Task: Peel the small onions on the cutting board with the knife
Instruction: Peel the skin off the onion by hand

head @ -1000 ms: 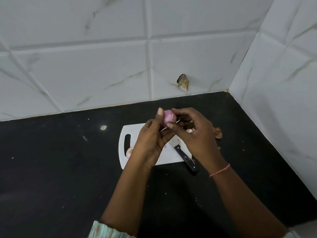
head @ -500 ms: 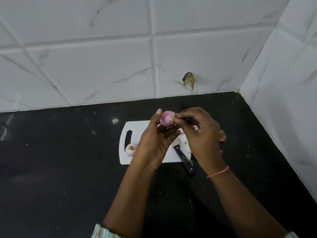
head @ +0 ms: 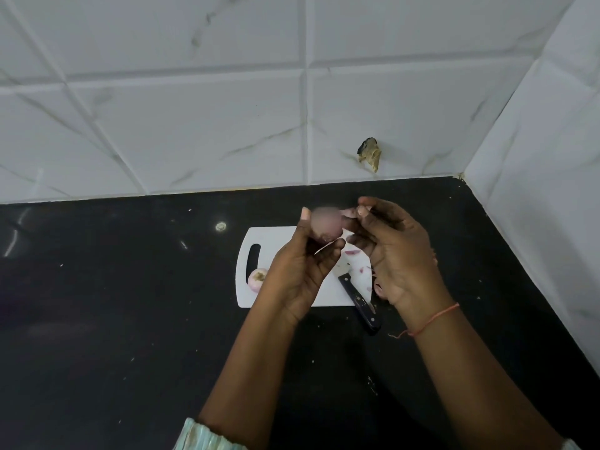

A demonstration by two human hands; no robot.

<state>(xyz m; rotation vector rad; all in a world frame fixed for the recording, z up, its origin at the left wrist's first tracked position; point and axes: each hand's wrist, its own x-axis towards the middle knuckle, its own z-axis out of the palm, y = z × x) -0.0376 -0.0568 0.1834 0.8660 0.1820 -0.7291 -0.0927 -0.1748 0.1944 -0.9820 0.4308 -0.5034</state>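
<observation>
My left hand (head: 302, 271) holds a small pink onion (head: 326, 224) in its fingertips above the white cutting board (head: 276, 235). My right hand (head: 396, 251) is just right of the onion, thumb and finger pinched on a strip of onion skin (head: 349, 213). A black-handled knife (head: 358, 297) lies on the board's right front part, handle hanging over the front edge, untouched. A second small onion (head: 257, 278) rests at the board's left end near the handle slot. Bits of pink peel (head: 352, 252) lie on the board.
The board sits on a black countertop (head: 130, 319) in a corner of white tiled walls (head: 194, 125). A brown scrap (head: 370, 154) sticks to the back wall. More peel (head: 378, 289) lies under my right hand.
My right hand has pulled away to the right from the onion with the skin strip; the onion stays in my left hand. The camera view shifted slightly.
</observation>
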